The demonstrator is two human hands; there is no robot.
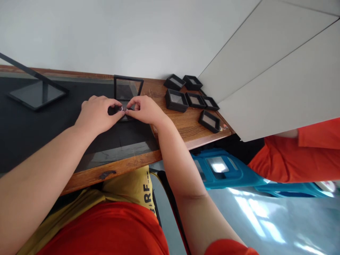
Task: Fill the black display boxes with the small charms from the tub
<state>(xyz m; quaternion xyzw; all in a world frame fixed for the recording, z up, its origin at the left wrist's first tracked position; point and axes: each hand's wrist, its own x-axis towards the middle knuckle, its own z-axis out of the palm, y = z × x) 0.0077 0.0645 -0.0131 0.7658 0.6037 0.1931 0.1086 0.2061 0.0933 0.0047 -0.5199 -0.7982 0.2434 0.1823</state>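
Note:
My left hand (97,114) and my right hand (146,110) meet over an open black-framed display case. Its raised lid, a black frame (115,86) with a see-through pane, stands up behind my fingers. The lower half lies flat on the dark mat (114,143), mostly covered by my hands. Between the fingertips of both hands is a small shiny, clear piece (123,109), too small to name. Thumb and forefinger of each hand are closed in a pinch around it.
Another open black-framed case (39,95) stands on the mat at the left. Several small black boxes with windows (176,100) lie on the wooden tabletop (190,129) at the right. Beyond a pale partition (265,85) are a blue plastic chair (225,168) and a person's orange sleeve (318,132).

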